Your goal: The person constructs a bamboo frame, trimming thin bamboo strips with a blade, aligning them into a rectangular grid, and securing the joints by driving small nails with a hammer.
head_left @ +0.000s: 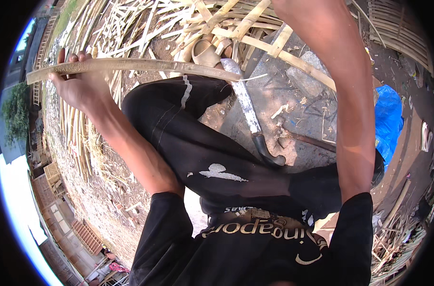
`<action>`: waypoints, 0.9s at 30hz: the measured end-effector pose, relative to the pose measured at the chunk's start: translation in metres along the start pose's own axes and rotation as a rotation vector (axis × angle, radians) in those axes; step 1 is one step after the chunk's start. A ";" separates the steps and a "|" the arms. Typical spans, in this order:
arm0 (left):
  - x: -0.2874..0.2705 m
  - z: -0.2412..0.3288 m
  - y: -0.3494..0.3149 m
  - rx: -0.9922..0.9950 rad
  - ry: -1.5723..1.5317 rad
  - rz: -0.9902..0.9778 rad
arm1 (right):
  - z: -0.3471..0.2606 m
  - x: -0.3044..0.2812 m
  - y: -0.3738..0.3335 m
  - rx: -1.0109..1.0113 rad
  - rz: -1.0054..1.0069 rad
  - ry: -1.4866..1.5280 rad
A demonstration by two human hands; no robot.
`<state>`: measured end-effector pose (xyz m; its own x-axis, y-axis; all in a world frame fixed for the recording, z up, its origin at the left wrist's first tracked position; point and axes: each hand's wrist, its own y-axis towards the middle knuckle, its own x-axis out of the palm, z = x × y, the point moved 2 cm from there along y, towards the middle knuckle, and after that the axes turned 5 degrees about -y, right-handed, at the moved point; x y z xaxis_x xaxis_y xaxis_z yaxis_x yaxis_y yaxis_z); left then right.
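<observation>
My left hand (78, 83) is closed around one end of a long, flat bamboo strip (145, 65), at the left. The strip runs across above my bent knee, and its thin far end passes over the blade of a machete (246, 107). That machete lies on a grey stone slab, its curved black handle toward me. My right arm reaches up to the top edge, where only part of my right hand (298, 10) shows. Its fingers are out of the picture. Nearest to it is a lattice of crossed bamboo strips (255, 42).
A round tan vessel (205, 53) lies tipped beyond my knee. Many loose bamboo strips (126, 28) cover the ground ahead. On the slab rest a brown rod (310, 141) and a rock (308, 76). Blue plastic sheeting (388, 119) lies right of my right arm.
</observation>
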<state>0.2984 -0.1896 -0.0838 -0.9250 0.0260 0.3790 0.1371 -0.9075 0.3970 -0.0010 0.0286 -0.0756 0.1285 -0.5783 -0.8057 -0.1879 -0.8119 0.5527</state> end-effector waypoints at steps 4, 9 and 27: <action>-0.018 0.001 0.001 -0.052 -0.128 0.139 | -0.045 0.036 -0.064 0.385 -0.479 0.225; -0.029 -0.006 0.013 -0.227 -0.381 -0.215 | -0.066 0.067 -0.244 0.637 -1.013 0.049; 0.076 0.098 -0.065 0.104 -0.040 -0.149 | -0.048 0.070 -0.248 0.652 -0.974 0.412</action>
<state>0.2538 -0.0876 0.0009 -0.9234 0.1751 0.3416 0.0376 -0.8443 0.5345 0.1017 0.1857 -0.2590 0.7600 0.1648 -0.6286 -0.2761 -0.7938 -0.5419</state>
